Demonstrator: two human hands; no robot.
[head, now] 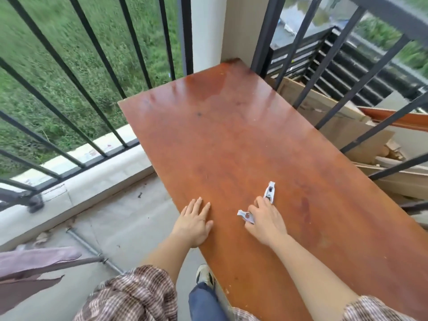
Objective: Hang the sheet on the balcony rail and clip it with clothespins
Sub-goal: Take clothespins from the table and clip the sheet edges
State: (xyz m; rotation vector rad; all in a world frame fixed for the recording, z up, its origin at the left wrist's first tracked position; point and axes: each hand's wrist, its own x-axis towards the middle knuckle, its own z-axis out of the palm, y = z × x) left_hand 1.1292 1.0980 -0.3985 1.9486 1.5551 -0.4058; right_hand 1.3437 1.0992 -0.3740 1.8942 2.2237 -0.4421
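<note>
Plaid sleeves [134, 295] frame the bottom edge, with a blue-jeaned leg [203, 304] and a white shoe [203, 274] between them. Left hand [195, 222] lies flat on the near edge of a glossy reddish-brown wooden table [231, 135], fingers straight and slightly spread, holding nothing. Right hand [266, 222], just right of the left fingers, curls its fingers down over two white plastic clothespins lying on the tabletop. Near clothespin [244, 215] juts out leftward, held under the thumb and curled forefinger. Far clothespin [269, 191] sticks out beyond the fingertips, pointing away, its tail under one fingertip. Each carries a small reddish mark near its hinge, too small to read.

Sheet [34, 258], a dusty mauve cloth, blurred, hangs over a thin metal bar [88, 260] well to the left of the left fingers, low above the concrete floor [129, 216]. Balcony rail [92, 54], made of black metal bars, stands well beyond all the fingers, left and ahead. Past the table, beyond the right fingers, torn cardboard [335, 121] lies behind more bars. Grass [34, 66] shows through the rail.
</note>
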